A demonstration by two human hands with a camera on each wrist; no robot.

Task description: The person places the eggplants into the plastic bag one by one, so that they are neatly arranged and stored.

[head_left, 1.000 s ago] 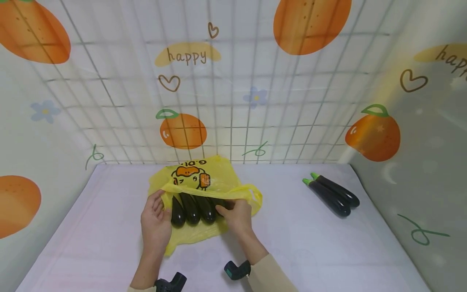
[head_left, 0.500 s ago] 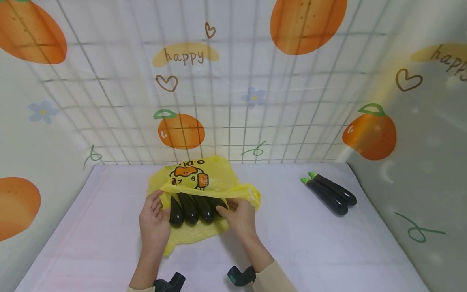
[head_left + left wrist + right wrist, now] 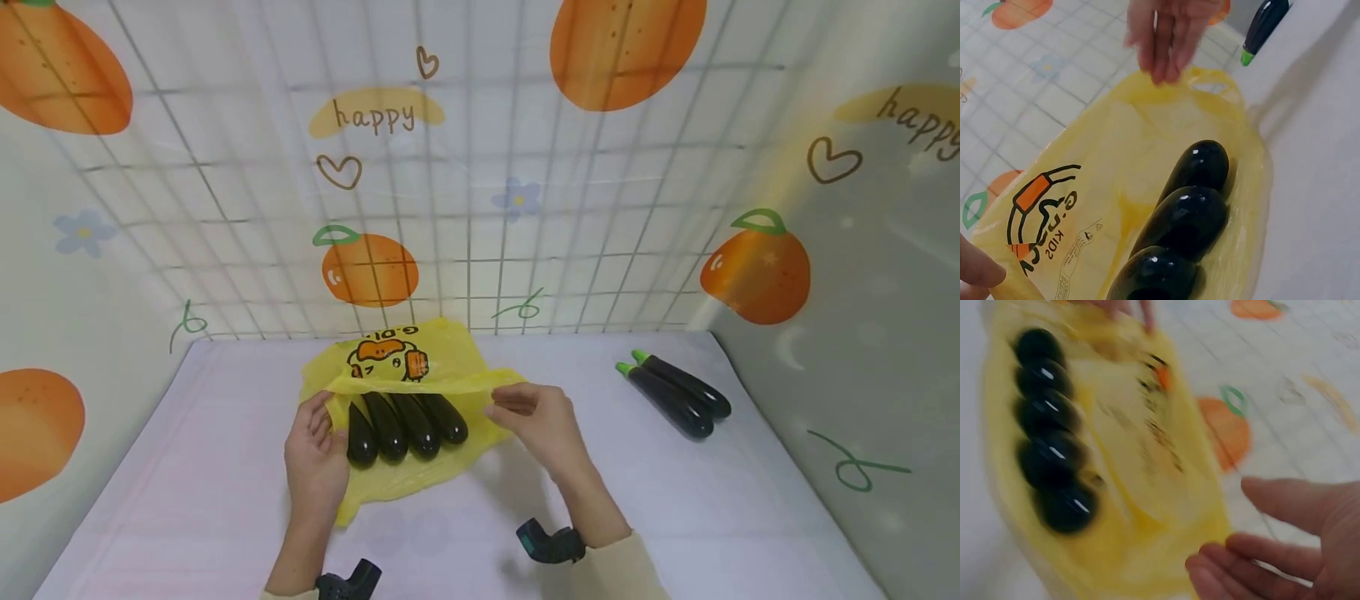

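Observation:
A yellow plastic bag [image 3: 457, 350] with a cartoon duck print lies with its mouth held up toward me. Inside it several dark, glossy eggplants [image 3: 420, 425] lie side by side, rounded ends facing the mouth. My left hand [image 3: 318, 450] pinches the left edge of the mouth; in the left wrist view its thumb [image 3: 982, 269] presses on the plastic. At the bag's right side is my right hand [image 3: 540, 421], thumb and fingers apart with nothing between them in the right wrist view. Its fingertips [image 3: 1210, 556] are at the bag's edge; whether they touch it I cannot tell.
Two more eggplants [image 3: 678, 400] with green stems lie together on the right of the white table [image 3: 240, 517]. A wire grid behind a printed sheet [image 3: 465, 192] stands along the back, and sheets with orange prints flank both sides.
My right hand has come away from the rightmost eggplant and moved right to the bag's edge, uncovering that eggplant. The left hand keeps its hold on the bag.

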